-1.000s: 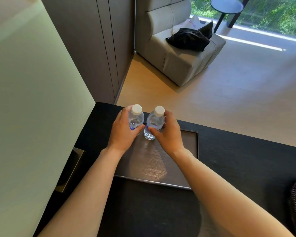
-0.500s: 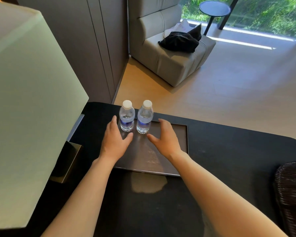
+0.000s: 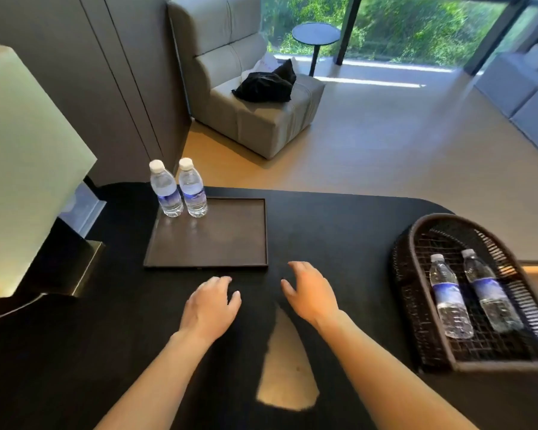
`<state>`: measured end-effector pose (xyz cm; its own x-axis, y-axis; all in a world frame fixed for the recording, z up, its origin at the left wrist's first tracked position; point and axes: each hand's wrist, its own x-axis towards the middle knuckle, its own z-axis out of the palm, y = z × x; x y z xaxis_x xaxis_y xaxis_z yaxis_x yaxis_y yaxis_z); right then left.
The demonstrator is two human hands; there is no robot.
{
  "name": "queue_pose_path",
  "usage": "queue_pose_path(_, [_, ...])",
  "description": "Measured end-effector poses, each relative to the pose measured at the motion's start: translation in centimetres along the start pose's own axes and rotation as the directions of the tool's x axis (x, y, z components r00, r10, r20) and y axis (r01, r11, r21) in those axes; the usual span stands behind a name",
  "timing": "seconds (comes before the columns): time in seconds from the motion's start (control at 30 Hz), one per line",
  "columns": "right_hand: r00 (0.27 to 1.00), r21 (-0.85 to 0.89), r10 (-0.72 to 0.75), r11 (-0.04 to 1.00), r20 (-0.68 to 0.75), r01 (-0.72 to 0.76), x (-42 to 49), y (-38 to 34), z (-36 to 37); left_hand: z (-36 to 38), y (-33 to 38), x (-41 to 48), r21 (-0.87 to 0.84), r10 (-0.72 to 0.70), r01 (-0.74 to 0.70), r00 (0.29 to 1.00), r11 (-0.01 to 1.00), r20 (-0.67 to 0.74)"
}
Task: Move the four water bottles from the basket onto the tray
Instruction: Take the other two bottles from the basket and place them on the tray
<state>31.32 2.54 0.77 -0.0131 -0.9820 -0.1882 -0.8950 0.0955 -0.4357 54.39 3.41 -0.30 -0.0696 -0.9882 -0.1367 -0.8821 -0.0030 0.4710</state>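
Two clear water bottles with white caps and blue labels stand upright side by side in the far left corner of the dark square tray (image 3: pixel 230 243): one bottle (image 3: pixel 166 190) to the left, the other bottle (image 3: pixel 193 189) to the right. Two more bottles lie flat in the dark wicker basket (image 3: pixel 407 283) at the right: a left bottle (image 3: pixel 449 296) and a right bottle (image 3: pixel 489 291). My left hand (image 3: pixel 210 305) and my right hand (image 3: pixel 311 293) hover over the black table just in front of the tray, both empty with fingers apart.
A large pale lampshade (image 3: pixel 22 169) with a brass base (image 3: pixel 84 265) fills the left side. The black table (image 3: pixel 339 231) ends in a rounded far edge. Beyond it are a grey armchair (image 3: pixel 255 125) with dark cloth and a small round side table (image 3: pixel 316 35).
Both hands let go of the two bottles on the tray and drew back toward me. The view swung right, bringing the basket into sight.
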Motion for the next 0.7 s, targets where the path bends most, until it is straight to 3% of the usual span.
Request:
queue_pose_path(0.33, [0.974,0.091,0.178,0.982,-0.140,-0.166,-16.5,15.4,-7.5,6.9,16.9,-10.4,0.025,0.237,-0.239,0.969,0.971,0.072])
queue_pose_path(0.7, [0.895,0.160,0.394,0.917,-0.208,-0.366,-25.5,28.2,-15.1,13.0,32.6,-13.3,0.031,0.528,-0.534,0.842,0.845,0.109])
